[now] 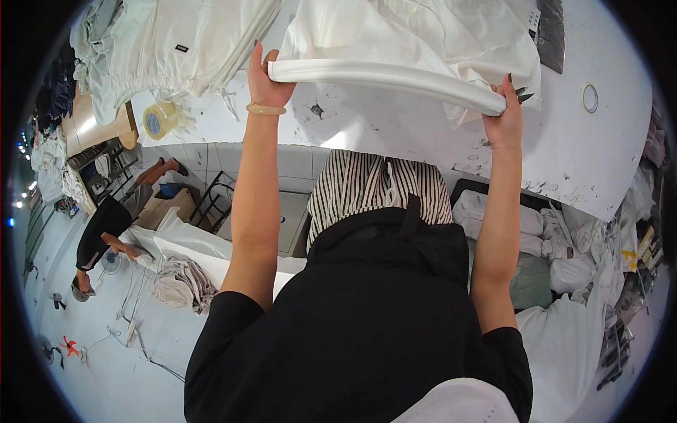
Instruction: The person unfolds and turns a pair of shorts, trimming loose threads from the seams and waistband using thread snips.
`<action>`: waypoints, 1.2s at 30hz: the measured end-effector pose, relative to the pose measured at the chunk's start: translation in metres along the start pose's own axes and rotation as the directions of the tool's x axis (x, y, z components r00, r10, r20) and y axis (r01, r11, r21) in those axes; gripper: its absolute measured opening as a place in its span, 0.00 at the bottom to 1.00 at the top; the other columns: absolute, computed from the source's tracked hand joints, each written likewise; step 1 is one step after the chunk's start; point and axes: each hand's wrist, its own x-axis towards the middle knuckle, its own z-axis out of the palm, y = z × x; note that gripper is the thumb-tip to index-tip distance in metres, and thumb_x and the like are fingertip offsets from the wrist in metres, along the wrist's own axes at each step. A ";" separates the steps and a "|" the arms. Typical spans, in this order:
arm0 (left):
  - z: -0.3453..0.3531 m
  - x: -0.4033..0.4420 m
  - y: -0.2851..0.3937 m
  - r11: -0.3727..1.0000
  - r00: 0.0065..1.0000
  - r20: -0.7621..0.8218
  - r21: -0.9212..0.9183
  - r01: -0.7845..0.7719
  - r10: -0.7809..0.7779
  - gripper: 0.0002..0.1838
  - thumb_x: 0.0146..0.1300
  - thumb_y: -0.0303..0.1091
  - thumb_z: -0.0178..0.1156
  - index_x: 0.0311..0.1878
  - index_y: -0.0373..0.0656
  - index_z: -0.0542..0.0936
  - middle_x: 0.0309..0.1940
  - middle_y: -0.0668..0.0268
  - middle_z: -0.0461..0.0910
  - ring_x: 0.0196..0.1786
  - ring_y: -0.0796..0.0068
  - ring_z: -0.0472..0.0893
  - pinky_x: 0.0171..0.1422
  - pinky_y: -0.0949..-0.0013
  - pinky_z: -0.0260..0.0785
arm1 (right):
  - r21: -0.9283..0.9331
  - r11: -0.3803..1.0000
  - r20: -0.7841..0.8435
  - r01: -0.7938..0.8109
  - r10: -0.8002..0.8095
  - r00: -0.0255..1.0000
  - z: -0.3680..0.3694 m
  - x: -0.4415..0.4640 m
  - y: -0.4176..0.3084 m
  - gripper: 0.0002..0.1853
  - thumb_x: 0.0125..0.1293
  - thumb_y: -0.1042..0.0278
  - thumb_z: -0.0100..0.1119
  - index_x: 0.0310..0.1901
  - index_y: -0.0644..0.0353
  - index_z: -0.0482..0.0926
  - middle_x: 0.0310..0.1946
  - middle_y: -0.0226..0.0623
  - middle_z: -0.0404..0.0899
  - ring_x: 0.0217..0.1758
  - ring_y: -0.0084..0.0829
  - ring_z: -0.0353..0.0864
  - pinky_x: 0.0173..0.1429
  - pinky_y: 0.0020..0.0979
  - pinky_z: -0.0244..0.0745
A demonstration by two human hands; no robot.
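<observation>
A white garment (381,39) lies over the far part of the white table (211,127), its near edge a thick band stretched between my hands. My left hand (269,81) grips the left end of this band, thumb and fingers closed on it. At the right end, my right hand (505,116) is closed on the band, and a small dark pointed object shows beside its fingers. The band bows slightly above the table surface. To the left lies a second white garment (176,49) with a gathered edge and a small black label.
A tape roll (155,121) sits near the table's left front edge; another roll (589,98) lies at the right. A dark packet (551,35) is at the back right. Bagged bundles (497,211) lie below the table. A co-worker (106,229) is at the far left.
</observation>
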 end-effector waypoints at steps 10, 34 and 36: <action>0.032 -0.015 -0.016 0.996 0.986 -0.161 -0.080 -0.047 0.034 0.29 0.65 0.47 0.52 0.55 0.26 0.65 0.55 0.48 0.71 0.60 0.52 0.70 0.64 0.51 0.64 | 0.054 0.998 -0.243 -0.007 0.020 0.970 0.024 -0.001 -0.002 0.10 0.65 0.59 0.57 0.36 0.57 0.73 0.35 0.31 0.75 0.43 0.29 0.75 0.51 0.36 0.71; 0.126 -0.051 -0.057 0.667 0.952 0.253 0.681 -0.302 0.174 0.13 0.64 0.29 0.55 0.52 0.43 0.73 0.27 0.72 0.80 0.30 0.87 0.74 0.38 0.80 0.64 | -0.887 0.238 0.167 0.395 -0.632 0.756 0.110 -0.016 -0.009 0.06 0.63 0.72 0.56 0.37 0.58 0.83 0.33 0.25 0.75 0.30 0.20 0.68 0.37 0.21 0.63; 0.140 -0.053 -0.062 0.609 0.931 0.287 0.705 -0.364 0.224 0.16 0.64 0.28 0.55 0.56 0.41 0.72 0.25 0.72 0.81 0.30 0.87 0.76 0.40 0.80 0.65 | -0.771 0.349 0.317 0.533 -0.515 0.796 0.146 -0.032 0.001 0.06 0.61 0.74 0.57 0.38 0.57 0.83 0.29 0.25 0.71 0.28 0.18 0.65 0.35 0.19 0.62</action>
